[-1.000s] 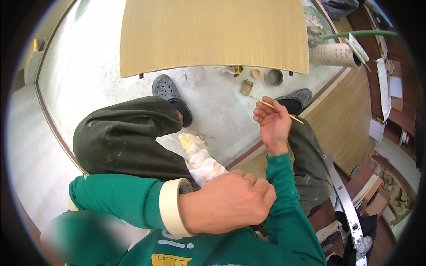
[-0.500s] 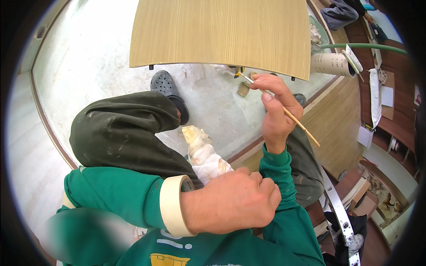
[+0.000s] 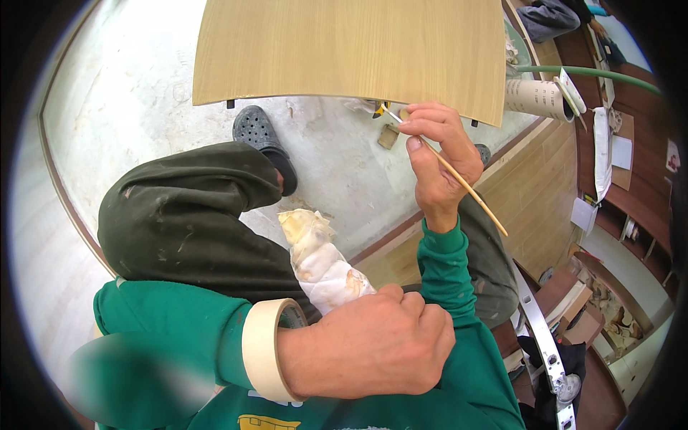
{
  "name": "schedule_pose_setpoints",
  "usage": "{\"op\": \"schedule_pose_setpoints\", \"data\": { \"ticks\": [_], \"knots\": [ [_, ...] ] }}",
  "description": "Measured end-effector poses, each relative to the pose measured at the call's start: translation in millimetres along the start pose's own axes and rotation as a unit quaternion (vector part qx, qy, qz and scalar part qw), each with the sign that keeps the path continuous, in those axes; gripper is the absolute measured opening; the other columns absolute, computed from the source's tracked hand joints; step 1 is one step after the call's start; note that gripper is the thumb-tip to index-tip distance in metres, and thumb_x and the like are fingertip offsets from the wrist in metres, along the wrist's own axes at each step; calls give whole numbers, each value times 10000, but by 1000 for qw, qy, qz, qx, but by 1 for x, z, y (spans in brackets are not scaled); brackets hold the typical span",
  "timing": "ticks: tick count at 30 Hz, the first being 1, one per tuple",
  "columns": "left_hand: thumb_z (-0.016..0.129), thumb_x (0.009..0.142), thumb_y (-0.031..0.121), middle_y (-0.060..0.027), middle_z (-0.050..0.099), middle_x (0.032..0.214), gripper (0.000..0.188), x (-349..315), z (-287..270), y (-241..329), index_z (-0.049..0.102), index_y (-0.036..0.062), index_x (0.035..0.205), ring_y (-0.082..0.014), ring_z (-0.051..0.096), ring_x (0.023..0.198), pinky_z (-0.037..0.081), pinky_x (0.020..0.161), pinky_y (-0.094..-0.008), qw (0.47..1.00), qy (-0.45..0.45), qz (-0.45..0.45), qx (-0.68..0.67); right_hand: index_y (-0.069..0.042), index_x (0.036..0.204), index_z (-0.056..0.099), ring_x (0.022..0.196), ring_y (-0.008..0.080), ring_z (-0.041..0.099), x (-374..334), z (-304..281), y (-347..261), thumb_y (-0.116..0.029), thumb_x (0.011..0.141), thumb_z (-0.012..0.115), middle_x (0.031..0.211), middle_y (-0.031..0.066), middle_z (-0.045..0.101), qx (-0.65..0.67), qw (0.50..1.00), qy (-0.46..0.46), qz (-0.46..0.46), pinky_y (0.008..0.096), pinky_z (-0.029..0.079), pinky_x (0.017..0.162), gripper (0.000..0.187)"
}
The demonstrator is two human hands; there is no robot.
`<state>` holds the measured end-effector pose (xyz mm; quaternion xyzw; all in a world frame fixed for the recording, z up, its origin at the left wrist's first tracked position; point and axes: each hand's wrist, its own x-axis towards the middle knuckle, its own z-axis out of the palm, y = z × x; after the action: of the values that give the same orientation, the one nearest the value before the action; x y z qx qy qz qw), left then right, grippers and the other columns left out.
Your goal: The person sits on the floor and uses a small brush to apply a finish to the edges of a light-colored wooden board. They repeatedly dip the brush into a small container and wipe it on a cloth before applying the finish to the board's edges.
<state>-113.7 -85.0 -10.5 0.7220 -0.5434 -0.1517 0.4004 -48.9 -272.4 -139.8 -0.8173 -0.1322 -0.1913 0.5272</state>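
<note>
My right hand (image 3: 444, 161) grips a thin paintbrush (image 3: 469, 190) with a pale wooden handle between thumb and fingers. The brush's tip is at the near edge of a light wood-grain panel (image 3: 344, 50); whether it touches cannot be made out. Below, my left hand (image 3: 376, 344) is closed in a fist, back upward, around a creased white wrapped bundle (image 3: 326, 269) with yellowish stains. The bundle's yellowed end points away from me, and its lower end is hidden by the hand. A cream roll of tape (image 3: 261, 351) hangs around my left wrist like a bracelet.
Short dark feet show under the panel. On the pale, stained floor (image 3: 129, 107) lie a small brownish block (image 3: 388, 136) and a yellow-black tool (image 3: 380, 110). To the right are a paper roll (image 3: 537, 98), a green hose (image 3: 595, 72), a metal rail (image 3: 541, 337) and a person's leg (image 3: 548, 21).
The whole view has shifted slightly. My right hand has brought the brush tip up to the panel's near edge. Both hands keep their hold.
</note>
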Motion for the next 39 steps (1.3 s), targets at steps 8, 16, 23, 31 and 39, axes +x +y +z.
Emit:
{"op": "schedule_pose_setpoints", "data": {
  "ticks": [8, 16, 23, 31, 39],
  "knots": [
    [685, 717, 177, -51, 561, 729, 408, 3, 3, -4, 669, -106, 1011, -155, 577, 605, 424, 503, -291, 1000, -11, 1, -1, -77, 881, 744, 854, 265, 651, -1, 4, 2, 41, 691, 676, 878, 65, 691, -41, 999, 3, -7, 367, 475, 829, 233],
    [683, 717, 168, -49, 554, 723, 398, 5, 5, -3, 669, -109, 1003, -153, 565, 599, 417, 494, -288, 1000, -15, 1, 2, -105, 867, 744, 821, 252, 631, 0, 9, -1, 25, 694, 675, 869, 33, 695, -69, 998, 3, -5, 368, 457, 832, 228],
    [683, 710, 165, -50, 542, 723, 404, 5, 6, -4, 664, -112, 1003, -156, 563, 605, 414, 502, -290, 1000, -20, -3, 7, -111, 869, 746, 829, 243, 632, -1, 10, 1, 8, 706, 681, 874, 23, 702, -78, 997, 7, -9, 369, 452, 851, 212],
    [685, 707, 166, -53, 541, 726, 412, 6, 5, -4, 659, -117, 1005, -158, 562, 604, 412, 500, -293, 1000, -21, -8, 2, -111, 870, 749, 839, 235, 634, -1, 11, 2, 1, 713, 687, 878, 20, 709, -80, 997, 9, -10, 370, 450, 860, 202],
    [686, 708, 164, -58, 546, 728, 415, 6, 4, -5, 658, -121, 1008, -164, 569, 608, 423, 505, -296, 1000, -21, -7, -4, -111, 863, 750, 842, 229, 636, -1, 12, 2, -7, 718, 685, 873, 18, 710, -86, 996, 8, -11, 372, 447, 876, 190]
  ]
}}
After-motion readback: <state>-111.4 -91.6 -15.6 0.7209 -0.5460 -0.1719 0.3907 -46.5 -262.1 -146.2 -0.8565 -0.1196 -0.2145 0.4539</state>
